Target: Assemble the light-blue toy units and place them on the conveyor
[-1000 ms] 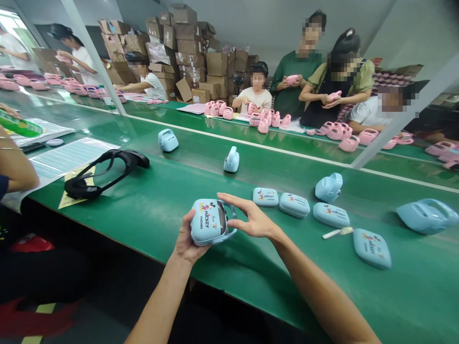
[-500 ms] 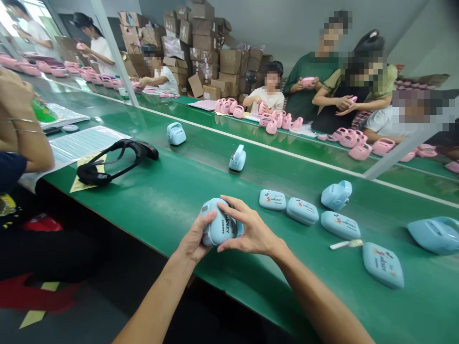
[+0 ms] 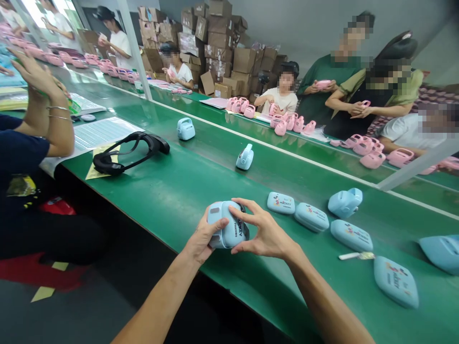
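Note:
Both my hands grip one light-blue plastic case (image 3: 226,230) with a cartoon print, held just above the near edge of the green conveyor belt (image 3: 172,191). My left hand (image 3: 202,239) cups its left side, thumb on top. My right hand (image 3: 263,234) wraps its right side, fingers curled over the top. To the right on the belt lie several flat blue lids (image 3: 311,216) with the same print, and a blue case body (image 3: 344,202) stands behind them.
A black headset (image 3: 125,153) lies on the belt at left by printed sheets (image 3: 96,134). Two more blue cases (image 3: 245,157) stand farther up the belt. A small white tool (image 3: 355,256) lies among the lids. A seated person at left raises their hands; people across handle pink cases (image 3: 287,125).
My right hand came down from an open reach and closed over the blue case. The case has been turned so its printed face points right. The view has shifted leftward.

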{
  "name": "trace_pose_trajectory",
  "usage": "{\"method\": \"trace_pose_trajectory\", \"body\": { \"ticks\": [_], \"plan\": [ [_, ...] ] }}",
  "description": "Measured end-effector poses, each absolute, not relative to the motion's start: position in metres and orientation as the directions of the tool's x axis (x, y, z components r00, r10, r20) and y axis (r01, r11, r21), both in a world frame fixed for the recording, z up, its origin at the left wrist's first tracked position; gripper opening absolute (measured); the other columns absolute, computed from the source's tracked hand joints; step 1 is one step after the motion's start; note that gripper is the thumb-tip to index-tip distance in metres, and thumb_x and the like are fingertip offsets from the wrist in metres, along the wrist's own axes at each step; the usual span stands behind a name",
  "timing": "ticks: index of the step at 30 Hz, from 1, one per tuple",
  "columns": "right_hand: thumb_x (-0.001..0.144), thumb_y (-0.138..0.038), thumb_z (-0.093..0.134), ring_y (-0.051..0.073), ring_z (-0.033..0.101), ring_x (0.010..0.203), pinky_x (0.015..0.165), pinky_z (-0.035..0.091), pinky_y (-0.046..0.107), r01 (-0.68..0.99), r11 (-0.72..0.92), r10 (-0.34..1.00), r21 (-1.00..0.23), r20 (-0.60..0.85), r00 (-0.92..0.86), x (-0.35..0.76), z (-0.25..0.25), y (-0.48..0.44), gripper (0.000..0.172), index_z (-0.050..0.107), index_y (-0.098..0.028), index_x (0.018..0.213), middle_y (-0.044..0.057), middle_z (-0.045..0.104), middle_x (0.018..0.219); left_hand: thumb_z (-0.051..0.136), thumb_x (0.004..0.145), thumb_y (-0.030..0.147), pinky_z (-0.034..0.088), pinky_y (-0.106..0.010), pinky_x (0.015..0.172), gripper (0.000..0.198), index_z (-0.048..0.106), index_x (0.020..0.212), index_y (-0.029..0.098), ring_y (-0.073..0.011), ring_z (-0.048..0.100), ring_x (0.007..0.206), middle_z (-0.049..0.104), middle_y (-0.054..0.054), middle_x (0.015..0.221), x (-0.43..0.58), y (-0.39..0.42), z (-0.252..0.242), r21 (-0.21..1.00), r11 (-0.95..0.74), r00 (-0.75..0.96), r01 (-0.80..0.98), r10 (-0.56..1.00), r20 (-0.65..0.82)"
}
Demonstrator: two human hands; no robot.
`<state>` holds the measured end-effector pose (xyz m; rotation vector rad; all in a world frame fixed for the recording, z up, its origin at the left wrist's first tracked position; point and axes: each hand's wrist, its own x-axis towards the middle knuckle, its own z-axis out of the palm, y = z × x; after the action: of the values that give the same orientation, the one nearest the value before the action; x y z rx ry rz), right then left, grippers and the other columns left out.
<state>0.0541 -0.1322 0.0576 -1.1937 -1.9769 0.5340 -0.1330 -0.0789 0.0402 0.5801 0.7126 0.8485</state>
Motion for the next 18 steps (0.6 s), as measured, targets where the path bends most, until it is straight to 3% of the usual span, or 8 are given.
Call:
{"method": "trace_pose_trajectory", "body": {
  "ticks": [10,18],
  "plan": [
    [0.059,-0.051,0.094,0.035,0.052,0.136,0.111,0.045,0.053,0.541,0.489,0.871,-0.684,0.41,-0.27,0.0487,0.0518,-0.1297,0.095,0.056,-0.035,0.145,0.013,0.051,0.149,0.086,0.067,0.024,0.061,-0.035,0.073,0.059,0.06,0.12,0.019,-0.0234,0.072,0.087,0.073,-0.007,0.103,-0.127,-0.0833,0.0393,0.678,0.576,0.492,-0.456,0.798,-0.348],
    [0.057,-0.051,0.095,0.036,0.05,0.139,0.115,0.042,0.053,0.504,0.446,0.895,-0.74,0.385,-0.226,0.0445,0.0482,-0.1268,0.098,0.056,-0.035,0.145,0.012,0.049,0.153,0.083,0.067,0.018,0.06,-0.031,0.069,0.056,0.06,0.119,0.02,-0.0204,0.072,0.078,0.074,-0.005,0.099,-0.1258,-0.0808,0.0421,0.637,0.595,0.474,-0.49,0.795,-0.378]
  ]
}}
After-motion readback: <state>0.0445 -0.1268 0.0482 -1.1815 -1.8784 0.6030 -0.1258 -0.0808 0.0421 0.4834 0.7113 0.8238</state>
